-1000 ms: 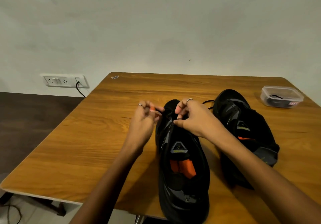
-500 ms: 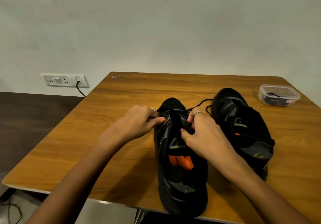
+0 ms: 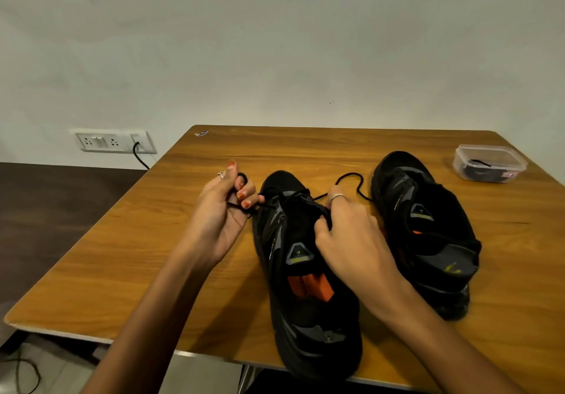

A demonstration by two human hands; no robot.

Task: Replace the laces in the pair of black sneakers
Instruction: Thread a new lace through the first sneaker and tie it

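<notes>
- Left hand (image 3: 221, 210): fingers curled round one end of the black lace (image 3: 276, 202), held just left of the near sneaker's toe; a loop of the lace shows above the fingers
- Right hand (image 3: 351, 237): rests on the upper of the near sneaker (image 3: 305, 286), fingers curled at the eyelet area; it appears to pinch the lace or the tongue there, but which one I cannot tell, as the fingertips are hidden
- Governing relation: the lace runs from the left hand's grip rightward across the toe end of the eyelet row, passes under or past the right hand, and its free run loops on the table (image 3: 122, 256) between the two sneakers
- Long axis: the near sneaker lies toe away from the person, heel at the near table edge; the lace crosses this axis roughly square
- Nearer hand: the left holds the one lace end; the other end, beyond the loop, lies nearer the right hand
- Judgement: lacing is at the lowest eyelets of the near sneaker; the next pull would go outward to the left, away from the shoe
- Far sneaker (image 3: 425, 231): stands to the right, apart from the near one, no lace visible in it
- Count: two sneakers; one lace in hand; one clear tub (image 3: 489, 164) at the far right of the table, dark contents, possibly laces, number not determinable; two hands; rings seen on both
- Also present: wall socket (image 3: 113, 141) with a cable plugged in
</notes>
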